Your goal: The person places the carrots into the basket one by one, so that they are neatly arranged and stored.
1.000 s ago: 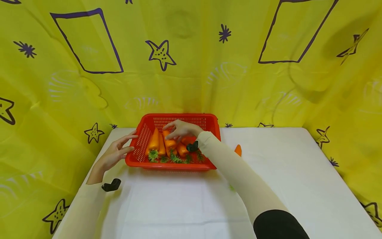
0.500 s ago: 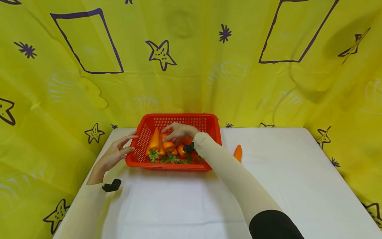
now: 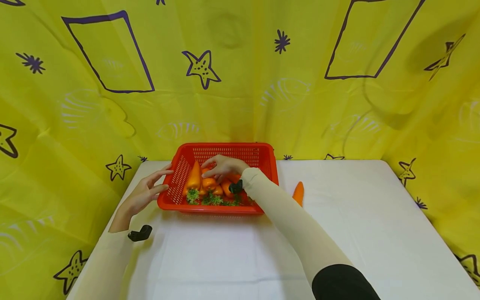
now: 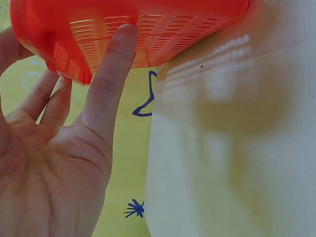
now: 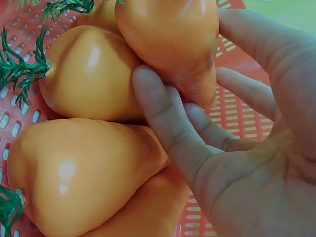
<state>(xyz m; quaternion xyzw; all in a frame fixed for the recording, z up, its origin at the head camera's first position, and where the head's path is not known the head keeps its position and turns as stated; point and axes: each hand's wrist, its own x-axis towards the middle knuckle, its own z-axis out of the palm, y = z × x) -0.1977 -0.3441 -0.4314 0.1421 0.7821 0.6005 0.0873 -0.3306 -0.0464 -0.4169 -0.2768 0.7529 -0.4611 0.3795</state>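
A red plastic basket [image 3: 215, 210] holds several orange carrots with feathery green tops, shiny like artificial ones. My right hand [image 3: 225, 165] reaches inside it and holds one carrot [image 5: 170, 37] by its tapered end, thumb and fingers on opposite sides. Another carrot [image 5: 91, 74] lies against the backs of those fingers, and a larger carrot [image 5: 81, 170] lies below. At the basket's left side, my left hand [image 3: 140, 193] rests its fairly straight fingers and thumb on the rim. The left wrist view shows a fingertip against the basket's outer wall [image 4: 173, 29].
A single carrot [image 3: 298, 193] lies on the white tablecloth [image 3: 356, 208], right of the basket and partly behind my right forearm. A yellow curtain [image 3: 240, 104] with printed stars stands directly behind the basket and along both sides.
My right hand has shifted slightly left inside the basket, and the held carrot has moved left with it. More of the carrot on the table shows. The left hand and basket stay put.
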